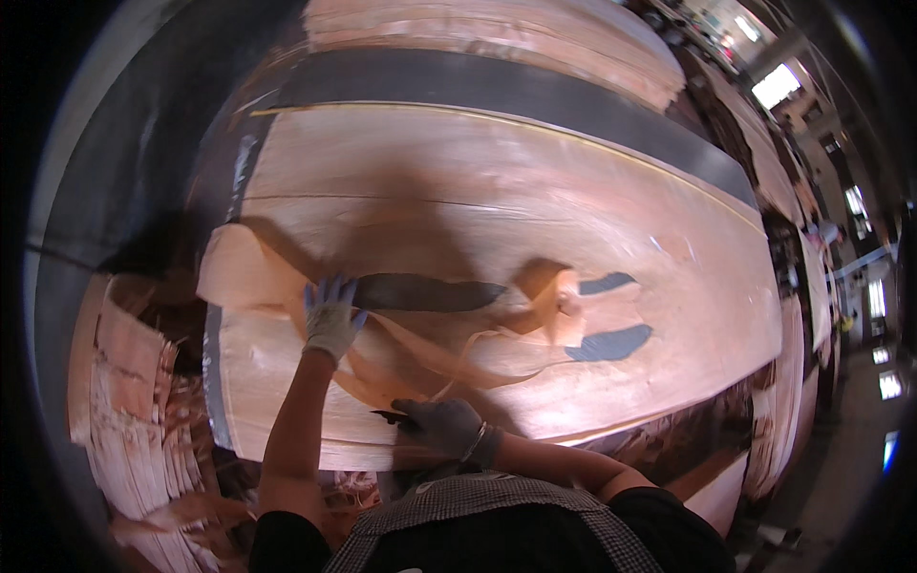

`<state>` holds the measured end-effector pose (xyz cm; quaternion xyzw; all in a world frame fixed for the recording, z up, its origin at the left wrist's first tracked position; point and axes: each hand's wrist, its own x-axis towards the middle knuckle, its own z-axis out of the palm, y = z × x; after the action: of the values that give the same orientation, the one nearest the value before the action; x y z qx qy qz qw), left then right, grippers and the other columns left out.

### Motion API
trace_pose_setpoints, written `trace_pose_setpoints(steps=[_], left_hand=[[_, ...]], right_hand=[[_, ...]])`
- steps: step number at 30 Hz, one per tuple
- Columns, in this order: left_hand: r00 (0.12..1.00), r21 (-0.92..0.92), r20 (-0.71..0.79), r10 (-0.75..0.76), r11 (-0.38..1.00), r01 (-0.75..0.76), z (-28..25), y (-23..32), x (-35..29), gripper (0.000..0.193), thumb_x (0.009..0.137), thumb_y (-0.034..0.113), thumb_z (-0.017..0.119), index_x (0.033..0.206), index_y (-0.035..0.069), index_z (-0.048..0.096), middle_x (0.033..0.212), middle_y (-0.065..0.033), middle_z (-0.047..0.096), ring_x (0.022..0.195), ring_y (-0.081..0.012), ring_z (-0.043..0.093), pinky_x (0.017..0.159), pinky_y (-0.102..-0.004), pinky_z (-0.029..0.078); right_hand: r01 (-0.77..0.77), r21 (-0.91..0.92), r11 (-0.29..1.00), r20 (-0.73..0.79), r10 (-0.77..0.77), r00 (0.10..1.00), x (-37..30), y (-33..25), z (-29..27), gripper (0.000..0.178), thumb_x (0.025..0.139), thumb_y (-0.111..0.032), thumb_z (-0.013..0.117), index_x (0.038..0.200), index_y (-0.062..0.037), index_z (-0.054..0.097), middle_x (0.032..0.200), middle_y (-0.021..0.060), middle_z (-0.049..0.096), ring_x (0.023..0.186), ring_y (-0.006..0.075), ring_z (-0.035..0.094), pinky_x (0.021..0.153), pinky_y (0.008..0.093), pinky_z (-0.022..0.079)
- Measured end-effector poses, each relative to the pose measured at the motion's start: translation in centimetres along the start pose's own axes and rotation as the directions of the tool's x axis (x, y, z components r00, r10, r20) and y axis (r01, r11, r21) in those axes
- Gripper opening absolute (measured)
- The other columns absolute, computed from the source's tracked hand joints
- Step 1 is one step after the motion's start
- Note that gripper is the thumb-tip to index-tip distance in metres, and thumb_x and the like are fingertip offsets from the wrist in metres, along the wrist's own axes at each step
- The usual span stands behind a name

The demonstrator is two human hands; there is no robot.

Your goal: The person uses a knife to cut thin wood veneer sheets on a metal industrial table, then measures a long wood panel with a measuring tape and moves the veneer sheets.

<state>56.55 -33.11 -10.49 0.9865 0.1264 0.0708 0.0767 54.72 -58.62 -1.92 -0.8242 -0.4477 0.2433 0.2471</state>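
Observation:
A wide, pale wood veneer sheet [535, 220] lies across a dark work table. My left hand [330, 320], in a whitish glove with blue fingertips, presses flat on it with fingers spread, beside a long dark gap [430, 293] in the sheet. Closer to my body, my right hand [447, 426], in a grey glove, is closed round a dark knife [390, 416], its point toward the left. Between the hands, a thin loose veneer strip [430, 358] curls. A crumpled veneer piece [554, 301] stands up near two smaller gaps. Another veneer piece [234, 267] bends at the left edge.
Beyond the table's dark far strip [430, 74] rises a stack of veneer [497, 29]. A yellow line [554, 131] runs along the sheet's far edge. Torn veneer is piled [129, 382] at the left. More stacks [788, 382] stand at the right, before a workshop with bright windows.

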Motion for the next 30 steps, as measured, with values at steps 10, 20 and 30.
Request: trace_pose_setpoints(steps=[10,20,30], left_hand=[[0.956,-0.093,-0.274,-0.104,0.992,0.082,0.9,4.3,-0.3,0.048,0.080,0.018,0.056,0.125,0.002,0.047,0.127,-0.0169,0.047,0.123,-0.0353,0.037,0.105,-0.0465,0.024],[0.831,-0.068,-0.556,-0.001,0.997,-0.044,-7.0,20.4,-0.2,0.038,0.085,0.008,0.046,0.122,0.002,0.050,0.129,-0.0140,0.047,0.126,-0.0327,0.035,0.106,-0.0428,0.024],[0.821,-0.089,-0.497,0.281,0.924,-0.371,-10.2,38.2,2.7,0.031,0.075,0.003,0.051,0.105,0.003,0.059,0.118,-0.0137,0.054,0.119,-0.0345,0.042,0.103,-0.0477,0.027]], right_hand=[[-0.001,0.507,0.862,-0.814,0.479,0.327,-22.4,22.1,-21.7,0.026,0.087,0.000,0.047,0.110,-0.0019,0.059,0.092,0.0083,0.065,0.075,0.0147,0.063,0.061,0.0249,0.051],[0.092,0.440,0.893,-0.852,0.448,-0.272,-43.2,38.5,-52.4,0.023,0.081,-0.029,0.065,0.090,-0.0082,0.060,0.074,0.0013,0.058,0.045,0.0140,0.052,0.038,0.0248,0.042],[0.479,0.440,0.760,-0.894,0.419,0.156,-45.0,45.6,-68.2,0.017,0.087,-0.017,0.059,0.099,-0.0066,0.057,0.074,0.0021,0.057,0.064,0.0118,0.055,0.053,0.0259,0.048]])
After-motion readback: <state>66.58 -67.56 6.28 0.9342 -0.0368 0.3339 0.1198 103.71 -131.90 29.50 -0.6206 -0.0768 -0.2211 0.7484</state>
